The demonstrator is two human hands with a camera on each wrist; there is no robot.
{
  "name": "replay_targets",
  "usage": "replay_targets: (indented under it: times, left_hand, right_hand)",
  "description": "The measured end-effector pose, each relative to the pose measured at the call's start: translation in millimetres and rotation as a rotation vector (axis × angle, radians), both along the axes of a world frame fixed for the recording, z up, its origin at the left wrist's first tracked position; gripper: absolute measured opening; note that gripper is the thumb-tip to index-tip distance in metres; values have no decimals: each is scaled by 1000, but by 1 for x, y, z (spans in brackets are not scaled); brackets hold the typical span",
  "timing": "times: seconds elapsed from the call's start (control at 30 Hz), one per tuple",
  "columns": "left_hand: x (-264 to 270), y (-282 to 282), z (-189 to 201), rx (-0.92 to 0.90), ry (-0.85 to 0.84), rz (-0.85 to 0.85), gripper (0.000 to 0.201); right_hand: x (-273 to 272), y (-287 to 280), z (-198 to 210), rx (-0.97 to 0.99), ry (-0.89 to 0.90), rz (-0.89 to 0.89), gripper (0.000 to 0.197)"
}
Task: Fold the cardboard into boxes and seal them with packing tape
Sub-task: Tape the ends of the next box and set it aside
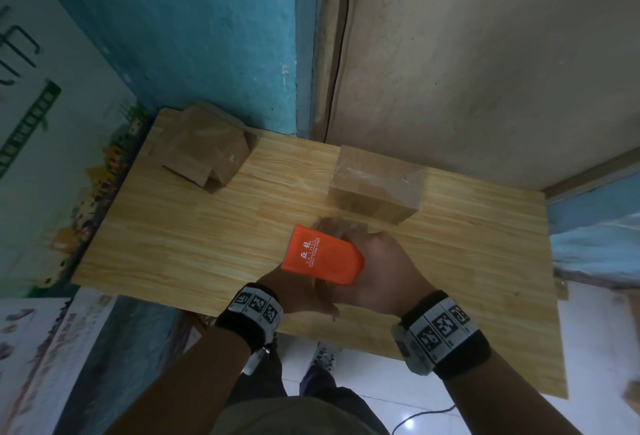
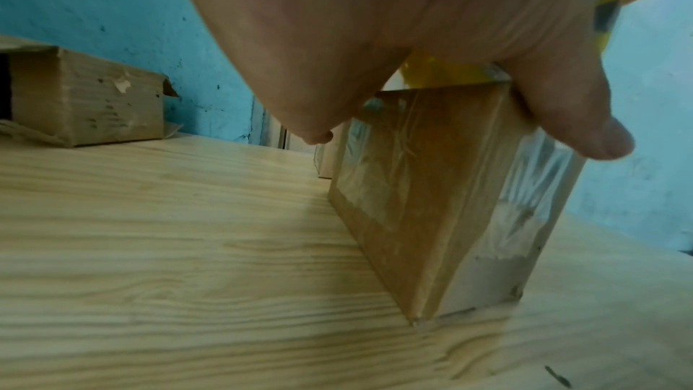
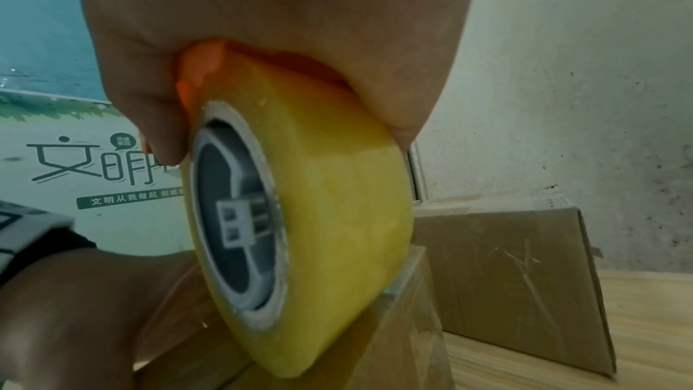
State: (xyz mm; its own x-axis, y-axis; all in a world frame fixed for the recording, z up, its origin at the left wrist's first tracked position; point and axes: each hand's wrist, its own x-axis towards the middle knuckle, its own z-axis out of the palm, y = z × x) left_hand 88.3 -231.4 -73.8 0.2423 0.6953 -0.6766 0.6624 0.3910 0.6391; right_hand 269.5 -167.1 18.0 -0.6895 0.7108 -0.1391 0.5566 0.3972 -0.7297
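Observation:
A small cardboard box (image 1: 341,227) (image 2: 431,189) stands on the wooden table (image 1: 173,244), its sides wrapped in clear tape. My left hand (image 1: 294,291) (image 2: 450,40) grips it from above, thumb (image 2: 585,135) on one side and a finger on the other. My right hand (image 1: 384,268) (image 3: 281,25) holds an orange tape dispenser (image 1: 322,260) over the box. Its yellow tape roll (image 3: 330,218) rests on the top edge of the small box (image 3: 397,337). Most of the box is hidden under the dispenser in the head view.
A larger taped box (image 1: 377,185) (image 3: 506,278) sits just behind the hands. A pile of cardboard boxes (image 1: 207,150) (image 2: 86,100) lies at the table's far left corner. Walls border the table at the back and left. Bare wood (image 2: 168,248) lies left of the hands.

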Motion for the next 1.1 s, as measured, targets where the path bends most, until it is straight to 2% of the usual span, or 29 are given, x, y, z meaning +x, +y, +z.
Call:
replay_targets:
  times: [0.1,0.2,0.3,0.37,0.47,0.53,0.77,0.9,1.1]
  left_hand:
    - [-2,1,-4,35,-30,99,90]
    - [-3,5,-1,109,20,0,88]
    - [-4,9,0,260,190,-157,110]
    - [-4,11,1,421,358,-328,105]
    - [-6,12,5,490,332,-279,138]
    - [-5,13,4,477,319,-282,143]
    - [-2,13,7,469,338,-275,144]
    - [-2,14,8,474,312,-256,145]
    - [-6,16,9,468,269,-247,146]
  right_hand:
    - [-1,1,-1,12,-43,2,53]
    - [1,3,7,11,-99,12,53]
    - [13,7,19,-8,-186,8,51]
    - [31,15,27,-36,-257,-10,39]
    - [59,28,37,13,-505,25,34]
    - [74,29,36,22,-637,41,36]
    - [106,11,-4,-231,-494,-99,29]
    - [116,7,-23,-339,-390,-121,28]
    - [131,11,-33,-313,-393,-71,28]
